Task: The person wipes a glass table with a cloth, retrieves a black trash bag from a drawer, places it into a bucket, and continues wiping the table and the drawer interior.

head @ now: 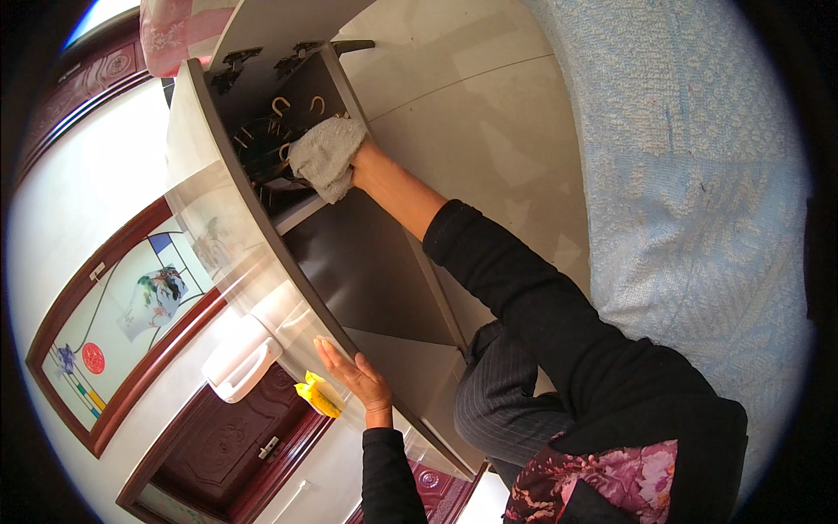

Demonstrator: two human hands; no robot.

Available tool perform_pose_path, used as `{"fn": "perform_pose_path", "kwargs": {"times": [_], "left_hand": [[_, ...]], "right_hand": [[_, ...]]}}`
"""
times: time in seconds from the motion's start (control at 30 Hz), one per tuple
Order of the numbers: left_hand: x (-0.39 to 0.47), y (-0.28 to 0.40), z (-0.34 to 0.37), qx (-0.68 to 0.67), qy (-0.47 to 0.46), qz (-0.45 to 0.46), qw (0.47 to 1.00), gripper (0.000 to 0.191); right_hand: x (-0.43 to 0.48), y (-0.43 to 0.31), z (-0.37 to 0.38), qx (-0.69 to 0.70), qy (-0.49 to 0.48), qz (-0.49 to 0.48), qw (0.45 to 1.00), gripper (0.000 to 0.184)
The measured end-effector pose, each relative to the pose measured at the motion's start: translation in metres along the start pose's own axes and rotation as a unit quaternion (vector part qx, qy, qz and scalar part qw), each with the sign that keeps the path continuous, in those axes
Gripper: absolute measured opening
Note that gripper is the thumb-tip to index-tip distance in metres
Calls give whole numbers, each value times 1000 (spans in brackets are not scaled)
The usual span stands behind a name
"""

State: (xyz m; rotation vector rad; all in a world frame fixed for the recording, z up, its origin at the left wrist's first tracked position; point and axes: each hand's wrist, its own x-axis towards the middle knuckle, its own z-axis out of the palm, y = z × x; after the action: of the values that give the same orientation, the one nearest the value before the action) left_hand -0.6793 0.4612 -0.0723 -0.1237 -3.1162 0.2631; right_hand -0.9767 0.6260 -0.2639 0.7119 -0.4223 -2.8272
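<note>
My right hand (360, 157) is mostly hidden by a grey terry cloth (327, 156), which wraps around it and hangs loose. It reaches to the opening of an upper compartment in a grey-brown cabinet (337, 78). Behind the cloth, dark clothes hangers (262, 141) with gold-coloured hooks crowd that compartment. My left hand (359, 380) lies on the cabinet's glossy top (294, 327) by its edge, fingers stretched out and holding nothing. Beside it on the top is a yellow packet (319, 395). The fingers of my right hand cannot be seen.
A cabinet door (288, 26) stands swung out on dark metal hinges (236, 65). Below the hangers is another open compartment (373, 275). A white plastic handled container (243, 357) stands on the top. A light blue towelling cover (687, 196) lies at the right, past the tiled floor (471, 124).
</note>
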Motion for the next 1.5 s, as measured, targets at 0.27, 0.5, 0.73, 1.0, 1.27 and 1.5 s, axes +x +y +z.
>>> {"fn": "perform_pose_path", "kwargs": {"times": [0.27,0.5,0.73,1.0,1.27,1.5], "left_hand": [[2,1,-1,-4,-1,5,1000,60],[4,5,-3,-10,0,4,1000,60],[3,7,-3,-1,-1,5,1000,59],[5,13,-4,-3,-4,5,1000,59],[7,13,-3,-2,-3,6,1000,59],[7,11,-2,-2,-3,10,1000,60]], "right_hand": [[-11,-20,8,58,21,17,998,27],[-26,-13,7,61,27,16,998,27],[-34,-5,4,62,5,-3,998,25],[-24,8,-5,4,10,27,1000,24],[-38,20,-3,-14,37,-1,999,23],[-49,16,-18,-185,69,-140,970,42]]}}
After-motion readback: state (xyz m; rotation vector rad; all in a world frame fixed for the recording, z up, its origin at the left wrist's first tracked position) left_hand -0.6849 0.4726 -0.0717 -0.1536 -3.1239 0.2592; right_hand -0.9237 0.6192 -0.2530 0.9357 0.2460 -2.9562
